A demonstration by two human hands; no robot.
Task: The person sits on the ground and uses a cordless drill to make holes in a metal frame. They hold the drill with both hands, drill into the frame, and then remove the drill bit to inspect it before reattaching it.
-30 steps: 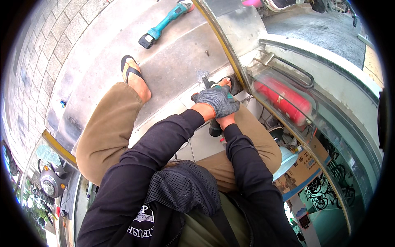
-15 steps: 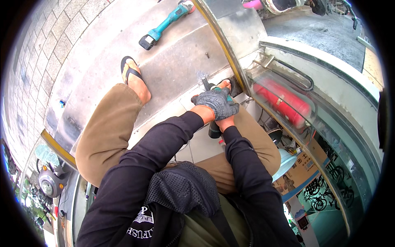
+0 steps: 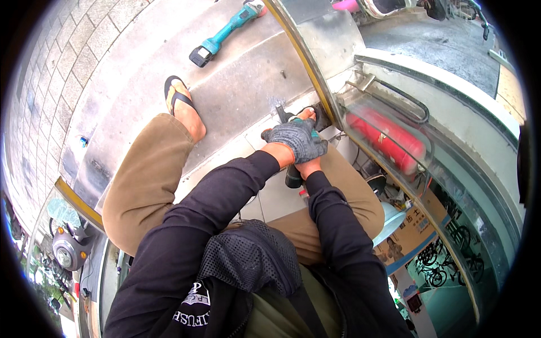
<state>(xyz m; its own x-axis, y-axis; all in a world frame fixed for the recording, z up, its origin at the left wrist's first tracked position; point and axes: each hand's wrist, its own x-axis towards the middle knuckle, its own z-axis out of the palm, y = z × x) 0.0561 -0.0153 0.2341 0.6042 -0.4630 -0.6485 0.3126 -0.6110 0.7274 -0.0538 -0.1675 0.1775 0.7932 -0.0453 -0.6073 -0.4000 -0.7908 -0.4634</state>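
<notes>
My left hand (image 3: 297, 139), in a grey knit glove with an orange cuff, is closed over the top of a teal-and-black power tool. Beneath it, my right hand (image 3: 309, 167) grips the same tool; mostly its bare wrist shows, and its fingers are hidden. Of the power tool (image 3: 293, 178), a black rounded end shows below the hands. A dark part of it sticks out beyond them toward the edge of the stone step (image 3: 242, 90). Most of its body is covered, so its exact kind is unclear. My right foot, in a sandal, is just beyond the hands.
A teal cordless angle grinder (image 3: 222, 38) lies on the step. A yellow-edged glass panel (image 3: 307, 56) stands at the right, with a red fire extinguisher (image 3: 386, 139) behind it. My left sandalled foot (image 3: 186, 110) rests on the step. A cardboard box (image 3: 414, 234) stands lower right.
A pale, dusty speckle by the tool's front end has faded, and the dark part there shows more plainly. My hands hold almost the same place; the view has shifted slightly.
</notes>
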